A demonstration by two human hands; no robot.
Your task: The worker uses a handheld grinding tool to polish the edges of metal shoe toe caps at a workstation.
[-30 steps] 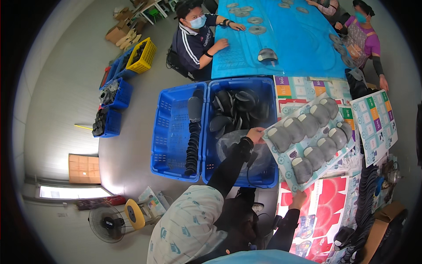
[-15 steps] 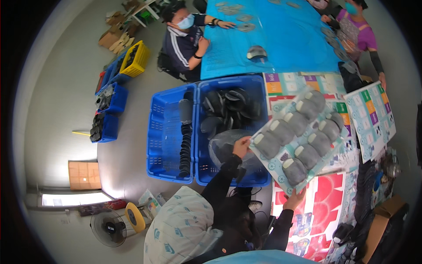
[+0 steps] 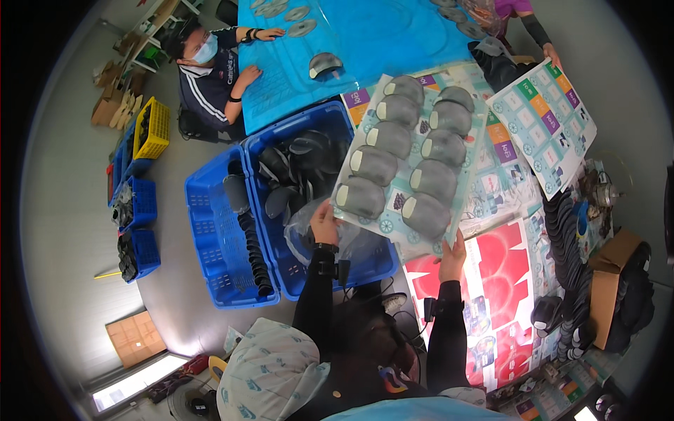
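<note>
A printed cardboard sheet (image 3: 398, 200) is held up in front of me, bearing two rows of grey rounded pieces (image 3: 390, 139), each with a pale patch at one end. My left hand (image 3: 325, 224) is closed on its near left corner, above the blue crate. At the near right corner, my right hand (image 3: 453, 259) grips the same sheet. Under my left hand, clear plastic film (image 3: 302, 226) lies in the right-hand blue crate (image 3: 375, 259) along with dark curved pieces (image 3: 309, 151).
Beside that crate, another blue crate (image 3: 203, 235) holds a row of dark pieces. A blue-covered table (image 3: 393, 35) lies beyond, with a co-worker (image 3: 210, 77) at its left. Another person's hand (image 3: 552, 55) holds a printed sheet (image 3: 540, 119) at right. Red-and-white printed sheets (image 3: 502, 274) cover the near table.
My view has turned, and the scene has shifted left. The sheet of grey pieces has swung more upright in view, with both my hands still on it.
</note>
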